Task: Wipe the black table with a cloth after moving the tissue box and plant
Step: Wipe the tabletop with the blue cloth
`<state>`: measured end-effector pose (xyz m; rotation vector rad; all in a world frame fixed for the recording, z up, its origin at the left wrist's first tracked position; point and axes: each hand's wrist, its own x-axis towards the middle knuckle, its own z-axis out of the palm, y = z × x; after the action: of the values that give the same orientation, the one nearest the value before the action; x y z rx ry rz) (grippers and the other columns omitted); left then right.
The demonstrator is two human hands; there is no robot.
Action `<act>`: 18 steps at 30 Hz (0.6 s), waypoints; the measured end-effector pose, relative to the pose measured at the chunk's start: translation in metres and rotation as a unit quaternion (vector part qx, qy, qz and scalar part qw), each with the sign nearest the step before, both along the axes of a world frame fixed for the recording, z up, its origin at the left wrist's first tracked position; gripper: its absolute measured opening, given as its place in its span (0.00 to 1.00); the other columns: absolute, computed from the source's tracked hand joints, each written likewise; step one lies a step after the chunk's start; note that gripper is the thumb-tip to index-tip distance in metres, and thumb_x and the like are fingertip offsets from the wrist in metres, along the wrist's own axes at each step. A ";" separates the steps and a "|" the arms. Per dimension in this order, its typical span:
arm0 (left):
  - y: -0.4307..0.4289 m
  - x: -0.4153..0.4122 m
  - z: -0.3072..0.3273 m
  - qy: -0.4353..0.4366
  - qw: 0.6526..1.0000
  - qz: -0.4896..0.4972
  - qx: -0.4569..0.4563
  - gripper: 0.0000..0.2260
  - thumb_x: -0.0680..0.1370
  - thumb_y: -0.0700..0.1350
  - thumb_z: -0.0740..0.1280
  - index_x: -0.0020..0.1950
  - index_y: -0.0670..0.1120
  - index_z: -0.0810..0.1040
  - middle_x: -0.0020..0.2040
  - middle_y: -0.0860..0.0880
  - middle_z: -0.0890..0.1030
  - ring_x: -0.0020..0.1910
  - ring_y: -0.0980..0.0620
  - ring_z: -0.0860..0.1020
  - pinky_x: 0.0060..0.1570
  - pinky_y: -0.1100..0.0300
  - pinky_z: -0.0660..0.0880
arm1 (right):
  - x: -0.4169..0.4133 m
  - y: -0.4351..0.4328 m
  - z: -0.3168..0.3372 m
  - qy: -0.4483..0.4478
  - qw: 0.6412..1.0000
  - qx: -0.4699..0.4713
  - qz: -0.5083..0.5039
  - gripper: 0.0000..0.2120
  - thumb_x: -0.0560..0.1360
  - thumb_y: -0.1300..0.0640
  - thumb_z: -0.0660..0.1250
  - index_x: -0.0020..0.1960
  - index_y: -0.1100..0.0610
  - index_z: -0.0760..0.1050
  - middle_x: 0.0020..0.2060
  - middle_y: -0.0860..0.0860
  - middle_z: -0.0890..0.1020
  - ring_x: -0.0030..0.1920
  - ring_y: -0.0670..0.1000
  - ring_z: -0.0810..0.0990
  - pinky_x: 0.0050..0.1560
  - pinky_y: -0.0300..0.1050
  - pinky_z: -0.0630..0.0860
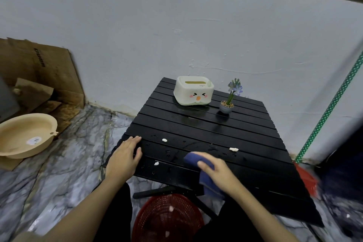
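The black slatted table (206,129) fills the middle of the view. At its far edge stand a white tissue box (193,91) with a cartoon face and, to its right, a small potted plant (228,100) with blue flowers. My right hand (218,171) grips a blue cloth (198,161) pressed on the near part of the table. My left hand (125,155) lies flat with fingers apart on the table's near left corner. Water drops and three white crumbs (164,140) lie on the slats around the cloth.
A red mesh basket (167,220) sits on the floor under the table's near edge. A beige basin (25,135) and cardboard (39,72) lie at the left. A red dustpan (307,179) and a green dotted pole (330,108) are at the right by the wall.
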<state>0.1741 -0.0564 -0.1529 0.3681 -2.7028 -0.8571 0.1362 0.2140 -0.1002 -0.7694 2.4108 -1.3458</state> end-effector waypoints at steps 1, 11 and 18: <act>0.000 0.000 0.000 0.000 1.000 0.000 0.001 0.18 0.79 0.46 0.57 0.68 0.49 0.66 0.70 0.48 0.70 0.72 0.52 0.63 0.66 0.52 0.67 | -0.007 0.006 0.001 0.019 0.999 0.009 -0.026 0.13 0.76 0.59 0.62 0.55 0.43 0.73 0.55 0.41 0.78 0.54 0.29 0.73 0.55 0.21 0.64; 0.002 0.001 0.003 0.001 1.000 0.005 0.006 0.18 0.79 0.46 0.57 0.68 0.48 0.66 0.70 0.47 0.70 0.71 0.51 0.63 0.66 0.52 0.66 | -0.013 0.004 -0.030 0.037 0.994 0.060 -0.085 0.24 0.72 0.42 0.61 0.64 0.54 0.71 0.60 0.43 0.72 0.65 0.46 0.70 0.56 0.17 0.60; 0.001 0.001 0.001 -0.007 1.000 0.003 0.006 0.18 0.78 0.46 0.57 0.69 0.48 0.66 0.70 0.47 0.70 0.71 0.51 0.63 0.66 0.51 0.67 | 0.021 -0.031 -0.032 0.021 0.997 0.064 0.049 0.18 0.76 0.56 0.62 0.65 0.50 0.68 0.63 0.41 0.70 0.66 0.37 0.66 0.67 0.30 0.60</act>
<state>0.1747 -0.0558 -0.1515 0.3869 -2.7083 -0.8722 0.1576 0.1827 -0.1322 -0.8780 2.4296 -1.1377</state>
